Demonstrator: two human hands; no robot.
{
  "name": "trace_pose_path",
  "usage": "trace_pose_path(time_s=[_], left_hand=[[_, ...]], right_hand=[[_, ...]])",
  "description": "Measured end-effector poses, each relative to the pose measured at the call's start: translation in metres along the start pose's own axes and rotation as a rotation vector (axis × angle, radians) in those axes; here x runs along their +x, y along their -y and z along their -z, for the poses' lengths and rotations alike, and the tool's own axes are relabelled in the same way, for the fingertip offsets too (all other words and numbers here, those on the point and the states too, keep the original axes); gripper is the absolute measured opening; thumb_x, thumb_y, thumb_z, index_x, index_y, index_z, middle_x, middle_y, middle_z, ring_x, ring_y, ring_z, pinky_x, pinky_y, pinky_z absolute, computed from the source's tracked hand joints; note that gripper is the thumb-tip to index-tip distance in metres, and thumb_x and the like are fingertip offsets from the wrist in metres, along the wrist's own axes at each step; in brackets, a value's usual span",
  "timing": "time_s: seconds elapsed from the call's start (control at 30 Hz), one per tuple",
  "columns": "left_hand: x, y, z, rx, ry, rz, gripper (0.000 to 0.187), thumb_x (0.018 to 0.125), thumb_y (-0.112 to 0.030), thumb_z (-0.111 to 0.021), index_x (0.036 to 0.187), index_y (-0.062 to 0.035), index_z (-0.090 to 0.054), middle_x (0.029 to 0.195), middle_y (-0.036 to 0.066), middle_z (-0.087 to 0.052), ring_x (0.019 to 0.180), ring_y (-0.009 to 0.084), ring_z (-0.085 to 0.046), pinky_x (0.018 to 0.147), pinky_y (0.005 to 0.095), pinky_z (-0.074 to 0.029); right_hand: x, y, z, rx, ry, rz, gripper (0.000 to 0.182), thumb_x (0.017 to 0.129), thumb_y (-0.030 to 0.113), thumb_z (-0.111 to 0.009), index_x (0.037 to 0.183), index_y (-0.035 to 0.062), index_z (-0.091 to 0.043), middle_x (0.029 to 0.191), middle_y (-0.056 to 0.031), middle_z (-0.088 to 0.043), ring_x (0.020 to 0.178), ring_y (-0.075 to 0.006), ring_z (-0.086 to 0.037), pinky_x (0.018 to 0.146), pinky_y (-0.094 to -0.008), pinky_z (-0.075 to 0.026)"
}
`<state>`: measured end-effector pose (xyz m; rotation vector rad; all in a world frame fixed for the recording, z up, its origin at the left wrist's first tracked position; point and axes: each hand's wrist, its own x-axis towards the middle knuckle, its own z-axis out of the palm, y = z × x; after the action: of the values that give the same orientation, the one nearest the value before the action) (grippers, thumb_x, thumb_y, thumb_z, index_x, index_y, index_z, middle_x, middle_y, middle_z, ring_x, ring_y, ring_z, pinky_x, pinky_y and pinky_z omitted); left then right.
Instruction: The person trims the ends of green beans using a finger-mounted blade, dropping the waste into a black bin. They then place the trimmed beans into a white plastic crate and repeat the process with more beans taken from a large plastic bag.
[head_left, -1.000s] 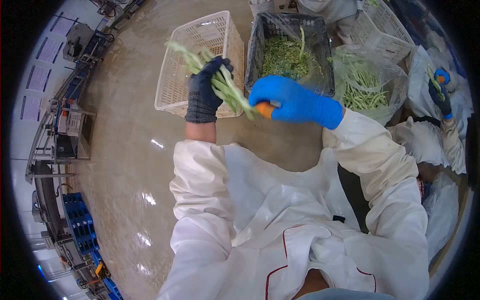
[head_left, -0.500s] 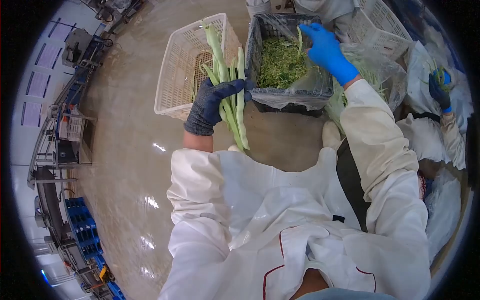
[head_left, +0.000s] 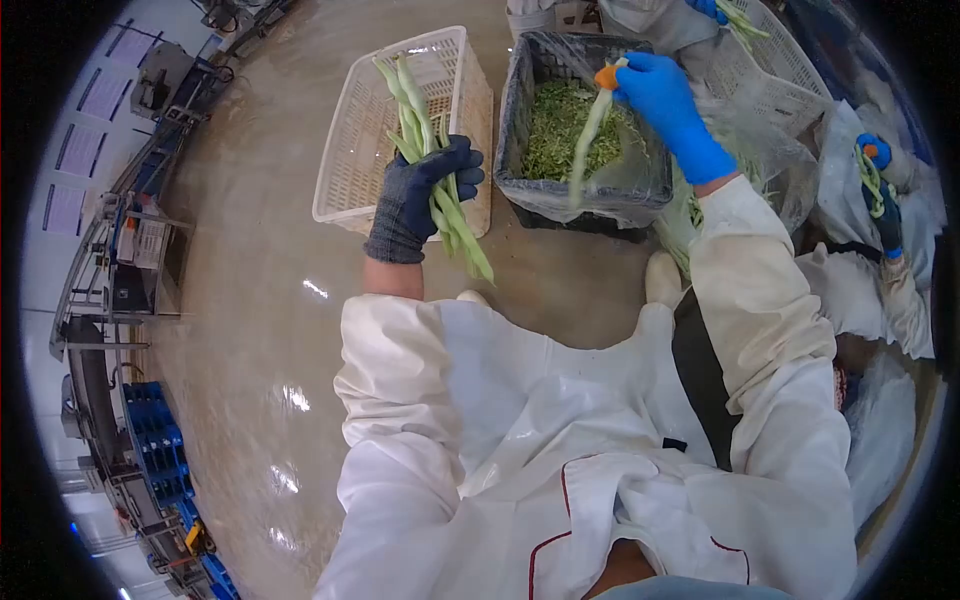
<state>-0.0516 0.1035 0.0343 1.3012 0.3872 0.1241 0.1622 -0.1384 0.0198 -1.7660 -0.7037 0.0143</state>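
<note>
My left hand point(head_left: 422, 190), in a dark knitted glove, is closed around a bunch of long flat green beans point(head_left: 412, 112), in front of the white basket. The beans stick out above and below the fist. Over the black crate point(head_left: 655, 190), my right hand point(head_left: 668, 108), in a blue glove, pinches one green bean point(head_left: 593, 133) by its upper end. That bean hangs down, slightly blurred. A small orange piece point(head_left: 607, 76) shows at the right thumb. Chopped green trimmings point(head_left: 570, 135) lie in the plastic-lined crate below.
The white slatted basket point(head_left: 338, 165) stands left of the crate. More beans lie in clear plastic point(head_left: 775, 145) on the right. Co-workers' gloved hands point(head_left: 874, 152) hold beans at the right and top. Another white basket point(head_left: 785, 95) is behind. Machinery point(head_left: 90, 350) lines the left wall.
My right hand has turned and now holds a bean hanging downward, its orange thumb piece showing. The left-hand bunch has shifted slightly left. At the top right, a co-worker's hand with beans has appeared.
</note>
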Motion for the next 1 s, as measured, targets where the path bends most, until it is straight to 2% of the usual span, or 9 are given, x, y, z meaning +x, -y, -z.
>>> trace_pose_path(time_s=[0.07, 0.1, 0.23, 0.47, 0.5, 0.7, 0.8, 0.9, 1.0], left_hand=[[-0.005, -0.004, -0.004, 0.018, 0.019, 0.009, 0.029, 0.086, -0.01, -0.065, 0.111, 0.0025, -0.06, 0.096, 0.015, -0.068, 0.077, 0.0212, -0.068, 0.066, 0.0296, -0.056], [-0.007, -0.003, -0.009, 0.036, 0.034, 0.013, 0.029, 0.086, -0.01, -0.065, 0.111, 0.0029, -0.06, 0.095, 0.015, -0.068, 0.076, 0.0208, -0.068, 0.064, 0.0295, -0.055], [-0.009, 0.002, -0.018, 0.082, 0.1, -0.01, 0.03, 0.083, -0.01, -0.068, 0.109, 0.003, -0.061, 0.091, 0.014, -0.069, 0.074, 0.0211, -0.068, 0.063, 0.0295, -0.055], [0.001, 0.018, -0.027, 0.281, 0.178, -0.005, 0.032, 0.077, -0.008, -0.074, 0.104, 0.0033, -0.062, 0.083, 0.012, -0.068, 0.066, 0.0184, -0.066, 0.057, 0.0274, -0.052], [0.0, 0.02, -0.031, 0.384, 0.132, -0.011, 0.031, 0.075, -0.008, -0.076, 0.1, 0.003, -0.063, 0.079, 0.01, -0.067, 0.062, 0.0163, -0.064, 0.053, 0.0269, -0.05], [0.006, 0.026, -0.03, 0.49, 0.071, 0.002, 0.03, 0.07, -0.007, -0.08, 0.093, 0.0016, -0.064, 0.072, 0.009, -0.067, 0.056, 0.0144, -0.062, 0.049, 0.0257, -0.048], [0.015, 0.038, -0.019, 0.695, 0.047, -0.221, 0.032, 0.068, -0.01, -0.082, 0.093, 0.0015, -0.065, 0.072, 0.008, -0.067, 0.056, 0.0137, -0.062, 0.05, 0.0261, -0.049], [0.014, 0.034, -0.027, 0.767, -0.047, -0.174, 0.053, 0.062, -0.015, -0.085, 0.109, -0.0023, -0.066, 0.093, 0.009, -0.072, 0.081, 0.0165, -0.067, 0.076, 0.0314, -0.053], [0.012, 0.033, -0.043, 0.847, -0.156, -0.188, 0.049, 0.062, -0.011, -0.084, 0.107, -0.0011, -0.066, 0.094, 0.009, -0.071, 0.081, 0.016, -0.067, 0.076, 0.03, -0.053]], right_hand=[[-0.007, 0.006, -0.01, -0.192, -0.002, -0.04, 0.025, 0.084, 0.014, -0.061, 0.102, -0.0018, -0.069, 0.087, -0.0122, -0.069, 0.073, -0.0169, -0.067, 0.066, -0.0291, -0.055], [-0.011, 0.009, -0.025, 0.241, 0.012, -0.049, 0.026, 0.086, 0.013, -0.059, 0.105, -0.0018, -0.068, 0.094, -0.0124, -0.069, 0.081, -0.0193, -0.069, 0.073, -0.0303, -0.056], [-0.02, 0.041, -0.04, 0.523, 0.306, -0.02, 0.034, 0.091, 0.01, -0.052, 0.124, 0.0065, -0.062, 0.11, -0.0091, -0.066, 0.091, -0.0152, -0.064, 0.086, -0.0299, -0.051], [-0.031, 0.031, -0.052, -0.001, 0.506, 0.239, 0.032, 0.082, 0.019, -0.056, 0.11, 0.0073, -0.068, 0.089, -0.0157, -0.069, 0.078, -0.0234, -0.067, 0.073, -0.0373, -0.051], [-0.033, 0.039, -0.047, -0.153, 0.588, 0.212, 0.028, 0.082, 0.02, -0.057, 0.103, 0.0064, -0.069, 0.091, -0.0189, -0.068, 0.075, -0.0323, -0.065, 0.071, -0.0405, -0.051], [-0.046, 0.032, -0.046, -0.385, 0.574, 0.273, 0.027, 0.084, 0.019, -0.059, 0.103, 0.0023, -0.066, 0.09, -0.0206, -0.066, 0.08, -0.0331, -0.063, 0.074, -0.0386, -0.049], [-0.049, 0.032, -0.049, -0.235, 0.49, 0.304, 0.023, 0.078, 0.023, -0.06, 0.088, 0.003, -0.068, 0.085, -0.0229, -0.063, 0.075, -0.0418, -0.06, 0.068, -0.0463, -0.049], [-0.053, 0.039, -0.05, -0.301, 0.438, 0.286, 0.022, 0.077, 0.022, -0.06, 0.084, 0.003, -0.067, 0.084, -0.0216, -0.063, 0.073, -0.0412, -0.06, 0.066, -0.0465, -0.049], [-0.059, 0.04, -0.062, -0.367, 0.215, 0.423, 0.019, 0.076, 0.021, -0.06, 0.082, 0.0045, -0.067, 0.083, -0.0215, -0.063, 0.074, -0.0413, -0.06, 0.066, -0.046, -0.05]])
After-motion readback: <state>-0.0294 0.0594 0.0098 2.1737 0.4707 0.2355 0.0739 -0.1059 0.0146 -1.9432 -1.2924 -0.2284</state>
